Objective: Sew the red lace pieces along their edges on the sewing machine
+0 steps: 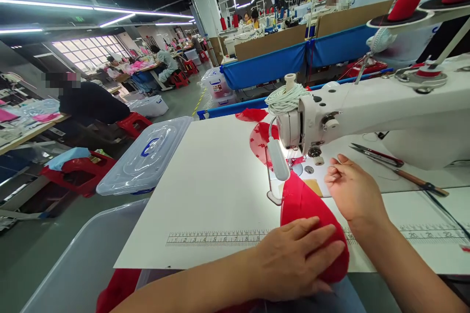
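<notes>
My left hand (pixel 293 257) lies spread and flat on a piece of red fabric (pixel 301 195) near the table's front edge. The fabric's narrow far end reaches under the needle area of a white sewing machine (pixel 345 112). To the right of the needle, my right hand (pixel 354 188) is raised with its fingers curled together; what they hold, if anything, is too small to make out. Past the needle lie a patterned red piece (pixel 261 142) and a plain red piece (pixel 251 115). A small lamp (pixel 279 161) hangs in front of the machine head.
Scissors (pixel 378 154) and a wooden-handled tool (pixel 418 182) lie right of my right hand. A printed ruler (pixel 216 238) runs along the table front. Left stand a lidded clear box (pixel 147 154) and an open bin (pixel 84 259). Other people sit further off.
</notes>
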### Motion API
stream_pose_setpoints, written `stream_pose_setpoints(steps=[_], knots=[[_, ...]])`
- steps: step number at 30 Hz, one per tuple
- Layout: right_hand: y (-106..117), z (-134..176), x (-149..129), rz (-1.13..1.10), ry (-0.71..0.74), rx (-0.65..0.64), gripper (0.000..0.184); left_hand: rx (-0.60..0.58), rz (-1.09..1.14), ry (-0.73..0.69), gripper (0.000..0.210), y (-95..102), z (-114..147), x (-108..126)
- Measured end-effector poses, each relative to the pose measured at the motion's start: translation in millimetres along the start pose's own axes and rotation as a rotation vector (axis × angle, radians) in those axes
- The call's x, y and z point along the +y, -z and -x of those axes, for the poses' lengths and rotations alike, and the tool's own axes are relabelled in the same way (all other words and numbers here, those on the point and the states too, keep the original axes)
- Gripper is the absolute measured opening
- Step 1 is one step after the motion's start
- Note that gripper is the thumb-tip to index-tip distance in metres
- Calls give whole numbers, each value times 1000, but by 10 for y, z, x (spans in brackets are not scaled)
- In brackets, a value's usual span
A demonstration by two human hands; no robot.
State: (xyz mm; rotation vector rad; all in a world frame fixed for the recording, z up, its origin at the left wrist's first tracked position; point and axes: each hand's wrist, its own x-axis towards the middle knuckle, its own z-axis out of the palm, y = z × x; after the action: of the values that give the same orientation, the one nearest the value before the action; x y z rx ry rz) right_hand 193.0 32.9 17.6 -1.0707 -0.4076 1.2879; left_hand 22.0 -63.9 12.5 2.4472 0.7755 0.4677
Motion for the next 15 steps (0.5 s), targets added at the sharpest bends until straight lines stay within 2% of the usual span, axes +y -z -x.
stream_pose_setpoints(steps=[2,3,5,7,8,10,12,15], knots=[[104,114,-43,157,16,-93,32,51,-210,-12,59,-78,78,24],[187,183,-55,353,78,-181,28,82,-320,-13,62,-94,104,3],[392,324,-41,835,274,-305,33,126,-511,-38,65,-112,137,-47],[601,442,16,1224,515,-231,42,152,-642,-33,64,-142,157,-67],[691,485,51,1349,617,-205,41,151,-681,-17,65,-163,164,-67],[822,535,111,1458,742,-273,40,139,-737,66,70,-206,177,-72],[893,542,140,1477,724,-321,43,164,-803,237,73,-219,192,-110],[935,520,145,1426,487,-326,44,325,-937,513,54,-151,215,-182]])
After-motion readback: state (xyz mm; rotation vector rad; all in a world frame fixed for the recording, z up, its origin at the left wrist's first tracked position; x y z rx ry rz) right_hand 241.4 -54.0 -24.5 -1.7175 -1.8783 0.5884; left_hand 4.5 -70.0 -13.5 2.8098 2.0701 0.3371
